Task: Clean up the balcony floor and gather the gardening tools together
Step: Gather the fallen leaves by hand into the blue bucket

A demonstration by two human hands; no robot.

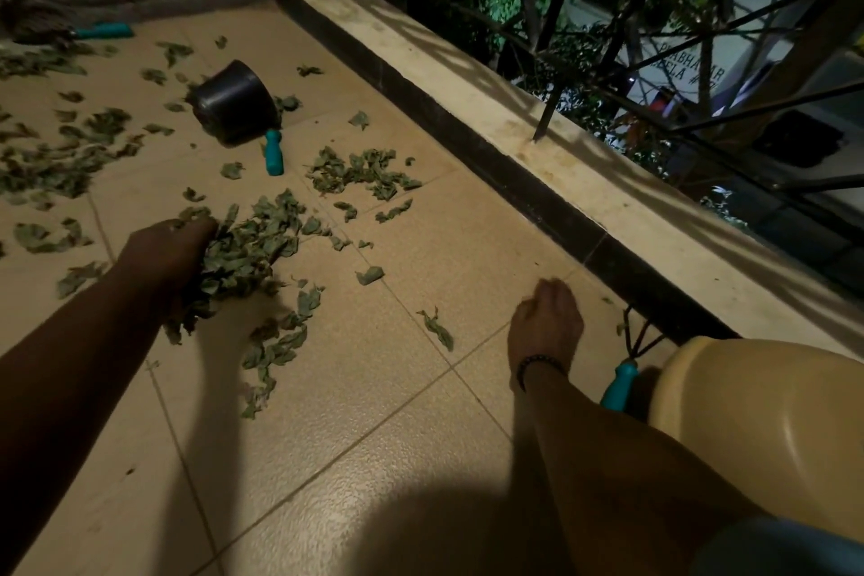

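- Showing partial lettering on a pale wall beyond the railing (654, 75): "PRABHA..AR" above "MELA #", the rest being cut off by the bars.
- Left hand (173, 248): reaching forward over the tiled floor (421, 458), fingers curling round a bunch of dry leaves (248, 257) and gripping it.
- Right hand (544, 318): hanging just above the tiles near the ledge (467, 108), fingers loosely curled and holding nothing; beaded bracelet (537, 362) circling the wrist.
- Lying scattered across the left and far floor: more leaves, thickest at the left edge.
- Black pot (234, 101): lying tipped on its side among the leaves, a teal-handled tool (272, 152) touching its near rim.
- Second teal-handled tool (100, 30): resting by the far wall, its head hidden in a dark clump.
- Hand rake (622, 381): lying at the foot of the ledge, beside a beige bin (771, 426).
- Remaining bare: the near and middle tiles between the two arms, bounded on the right by the dark ledge face.
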